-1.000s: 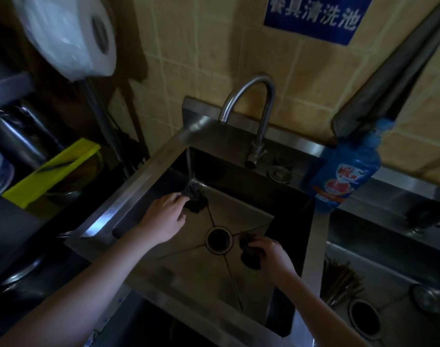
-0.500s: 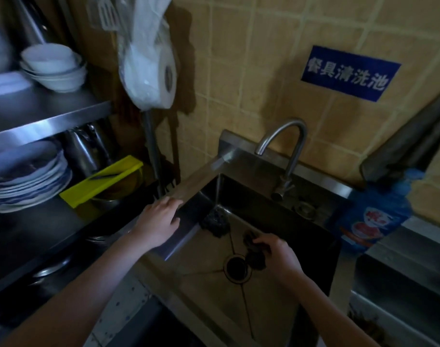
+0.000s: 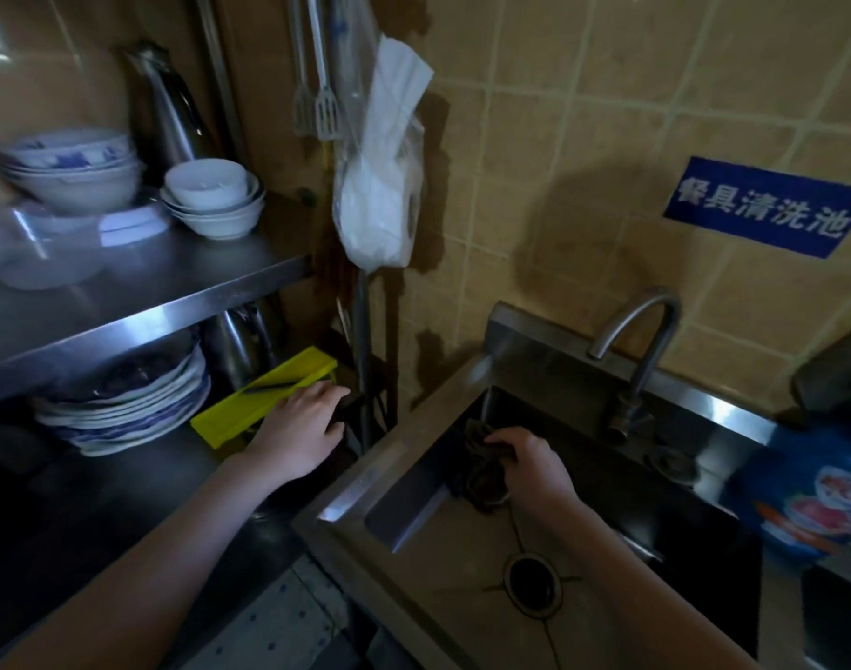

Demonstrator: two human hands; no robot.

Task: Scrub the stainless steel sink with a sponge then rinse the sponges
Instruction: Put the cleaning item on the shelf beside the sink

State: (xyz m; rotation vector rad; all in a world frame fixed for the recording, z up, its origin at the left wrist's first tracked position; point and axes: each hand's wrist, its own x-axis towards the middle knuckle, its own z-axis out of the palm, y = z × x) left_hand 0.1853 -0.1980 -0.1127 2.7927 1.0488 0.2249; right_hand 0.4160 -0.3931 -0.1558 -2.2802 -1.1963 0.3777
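Observation:
The stainless steel sink [image 3: 389, 481] fills the lower right, with its drain [image 3: 532, 583] in the basin floor. My right hand [image 3: 535, 464] is inside the basin, shut on dark sponges [image 3: 481, 476] bunched near the back left corner. The curved faucet [image 3: 641, 340] stands on the back rim. My left hand [image 3: 300, 430] is outside the sink, over the dark counter to its left, fingers spread and empty, beside a yellow tray [image 3: 264, 396].
A steel shelf [image 3: 138, 302] at left carries white bowls [image 3: 210, 198]; plates [image 3: 123, 403] are stacked under it. A bagged paper roll [image 3: 380, 205] hangs on the tiled wall. A blue detergent bottle [image 3: 810, 495] stands at the sink's right rim.
My left hand left the basin corner, crossed the sink's left rim and now hovers over the counter by the yellow tray. My right hand carried its sponge to the back left corner. The view swung left.

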